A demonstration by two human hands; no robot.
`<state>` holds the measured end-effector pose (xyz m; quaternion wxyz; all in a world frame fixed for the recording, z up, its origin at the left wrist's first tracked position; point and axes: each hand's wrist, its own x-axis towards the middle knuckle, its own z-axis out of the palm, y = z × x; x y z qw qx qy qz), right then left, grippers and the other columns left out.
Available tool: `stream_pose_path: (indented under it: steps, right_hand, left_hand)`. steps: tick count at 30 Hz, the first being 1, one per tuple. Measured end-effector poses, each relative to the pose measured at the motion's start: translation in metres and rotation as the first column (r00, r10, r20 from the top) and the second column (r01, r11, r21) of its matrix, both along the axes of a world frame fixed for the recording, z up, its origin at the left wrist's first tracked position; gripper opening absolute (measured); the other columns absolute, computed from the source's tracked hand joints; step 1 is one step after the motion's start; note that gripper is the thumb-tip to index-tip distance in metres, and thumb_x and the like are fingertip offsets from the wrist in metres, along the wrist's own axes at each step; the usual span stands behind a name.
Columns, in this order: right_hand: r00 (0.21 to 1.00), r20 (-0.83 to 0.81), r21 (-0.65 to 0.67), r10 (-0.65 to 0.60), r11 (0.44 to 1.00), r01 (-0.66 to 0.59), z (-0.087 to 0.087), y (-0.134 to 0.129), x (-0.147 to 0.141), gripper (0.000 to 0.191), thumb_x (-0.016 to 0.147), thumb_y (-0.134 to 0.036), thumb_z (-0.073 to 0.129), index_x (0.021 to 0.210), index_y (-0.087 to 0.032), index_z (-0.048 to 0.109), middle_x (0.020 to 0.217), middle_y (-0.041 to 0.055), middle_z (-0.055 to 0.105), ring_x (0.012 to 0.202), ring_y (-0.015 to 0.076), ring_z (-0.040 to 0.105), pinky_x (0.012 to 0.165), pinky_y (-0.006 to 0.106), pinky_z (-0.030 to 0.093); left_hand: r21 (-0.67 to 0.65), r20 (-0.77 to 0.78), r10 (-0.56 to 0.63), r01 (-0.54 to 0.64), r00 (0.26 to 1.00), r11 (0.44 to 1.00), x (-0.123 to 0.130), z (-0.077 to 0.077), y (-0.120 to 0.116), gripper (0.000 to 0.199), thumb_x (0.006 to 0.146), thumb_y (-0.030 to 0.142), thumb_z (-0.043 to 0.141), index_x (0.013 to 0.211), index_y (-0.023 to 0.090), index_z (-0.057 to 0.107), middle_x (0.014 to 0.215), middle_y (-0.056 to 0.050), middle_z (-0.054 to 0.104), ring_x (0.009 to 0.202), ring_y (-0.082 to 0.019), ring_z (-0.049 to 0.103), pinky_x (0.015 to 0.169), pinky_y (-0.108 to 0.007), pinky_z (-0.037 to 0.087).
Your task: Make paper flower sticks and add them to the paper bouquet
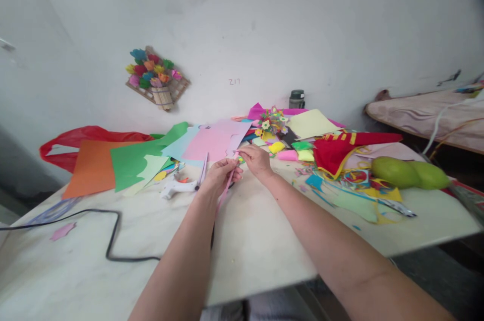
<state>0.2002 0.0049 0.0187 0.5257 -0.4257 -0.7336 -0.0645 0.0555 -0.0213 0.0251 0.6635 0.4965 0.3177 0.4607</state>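
Over the middle of the table, my left hand (222, 175) is closed around a thin pink paper strip (225, 194), whose lower end hangs toward me. Just to its right, my right hand (258, 159) pinches something small and thin near the strip's upper end; the fingers partly hide it. A small green and yellow paper flower (240, 159) shows between the two hands. Left of my hands lie a white glue gun (177, 188) and a pair of purple scissors (204, 167). Behind them is a large pink paper sheet (212, 140).
Orange (91, 167) and green paper (130, 159) lie at left, near a black cord (113, 235). Paper flowers (272, 122), a red cloth (333, 154), paper scraps (353, 205) and green fruits (397, 172) are at right. A dark flask (297, 99) stands behind.
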Motion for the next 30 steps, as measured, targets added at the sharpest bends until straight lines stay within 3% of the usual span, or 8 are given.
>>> stream_pose_path:
  steps: [11,19,30]
  right_hand:
    - [0.998,0.009,-0.013,-0.070,0.997,0.070,0.003,0.001,0.008,0.019,0.080,-0.021,0.048,0.084,-0.020,0.067,0.086,0.0017,0.067,0.083,0.0142,0.057,0.074,0.023,0.041]
    - [0.996,0.049,-0.057,-0.078,0.995,0.080,0.004,0.002,0.011,0.021,0.076,-0.019,0.053,0.093,-0.024,0.065,0.091,-0.0015,0.066,0.084,0.0137,0.057,0.071,0.023,0.041]
    - [0.985,0.117,-0.076,-0.126,0.988,0.135,0.007,-0.005,0.014,0.020,0.080,-0.020,0.049,0.086,-0.023,0.067,0.083,0.0002,0.067,0.079,0.0139,0.055,0.068,0.022,0.038]
  left_hand:
    - [-0.019,-0.147,-0.088,0.086,0.985,0.996,-0.001,0.004,-0.005,0.021,0.065,0.029,0.066,0.070,0.012,0.057,0.061,-0.004,0.064,0.046,-0.009,0.058,0.046,-0.017,0.044]
    - [-0.001,-0.178,-0.083,0.084,0.981,0.996,-0.003,-0.001,-0.003,0.022,0.066,0.031,0.065,0.068,0.012,0.056,0.060,-0.004,0.064,0.046,-0.009,0.058,0.047,-0.017,0.043]
    - [-0.012,-0.219,-0.144,0.145,0.965,0.989,-0.002,-0.002,-0.008,0.024,0.063,0.032,0.068,0.068,0.011,0.057,0.060,-0.006,0.065,0.048,-0.012,0.059,0.047,-0.019,0.043]
